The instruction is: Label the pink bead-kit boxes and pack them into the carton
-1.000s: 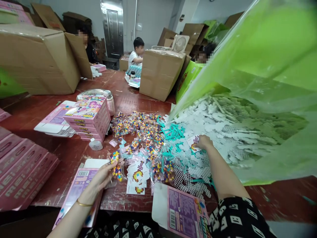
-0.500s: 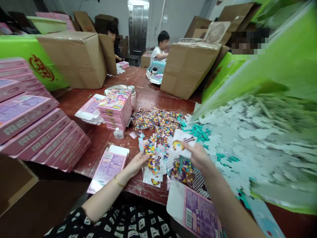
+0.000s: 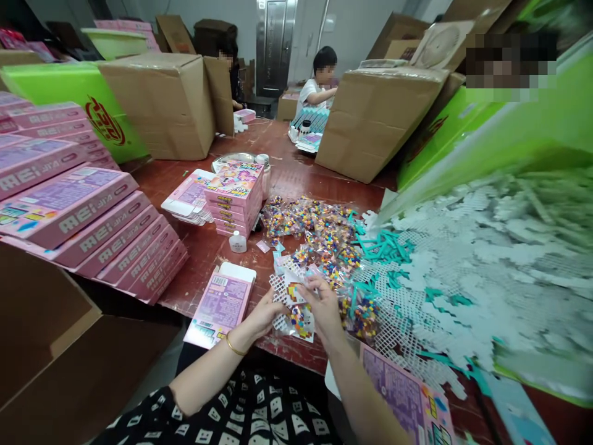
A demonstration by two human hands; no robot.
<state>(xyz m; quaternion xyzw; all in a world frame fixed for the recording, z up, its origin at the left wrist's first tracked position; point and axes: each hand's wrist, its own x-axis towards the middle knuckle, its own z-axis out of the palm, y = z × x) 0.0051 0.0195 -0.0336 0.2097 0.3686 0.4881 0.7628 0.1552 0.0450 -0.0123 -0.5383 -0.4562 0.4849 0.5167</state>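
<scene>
While both hands pinch a card and white grid, bead bags crowd just beyond.

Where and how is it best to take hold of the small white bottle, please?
Probably grip the small white bottle by its body's two sides, coming from the near side: it stands upright, its body wider than its cap, with stacked pink boxes close behind.
</scene>
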